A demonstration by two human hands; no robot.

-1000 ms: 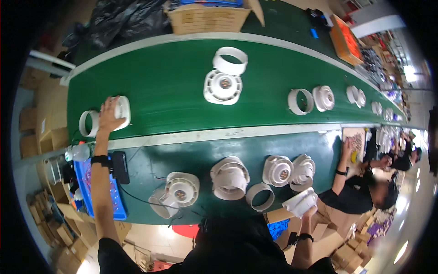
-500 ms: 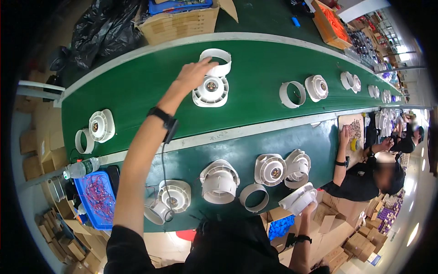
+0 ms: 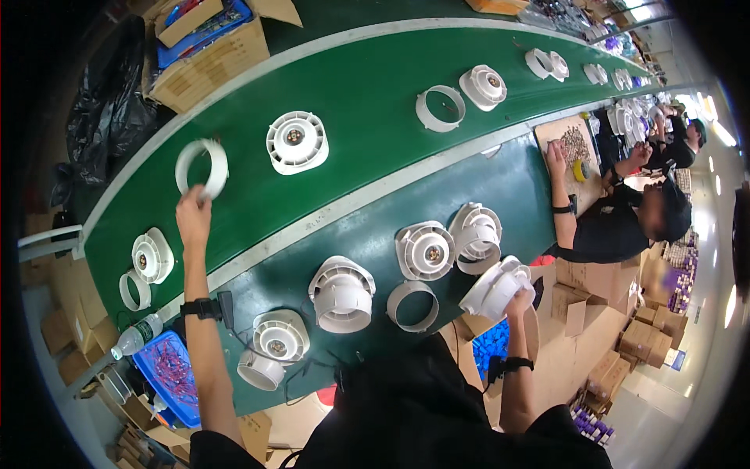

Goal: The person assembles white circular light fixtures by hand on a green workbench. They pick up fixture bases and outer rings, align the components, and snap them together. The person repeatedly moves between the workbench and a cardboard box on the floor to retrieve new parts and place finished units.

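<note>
Swung leftward, the white plastic collar (image 3: 221, 166) is at upper left, pinched by the left hand (image 3: 194, 213); the right hand (image 3: 519, 303) clasps a flanged housing (image 3: 489, 292), lower right. The collar seems light, stiff; hold its rim.

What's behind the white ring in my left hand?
Through the opening of the white ring, only the green surface shows. The ring's wall and your left hand cover part of the view, so whatever lies directly behind them can't be seen.
</note>
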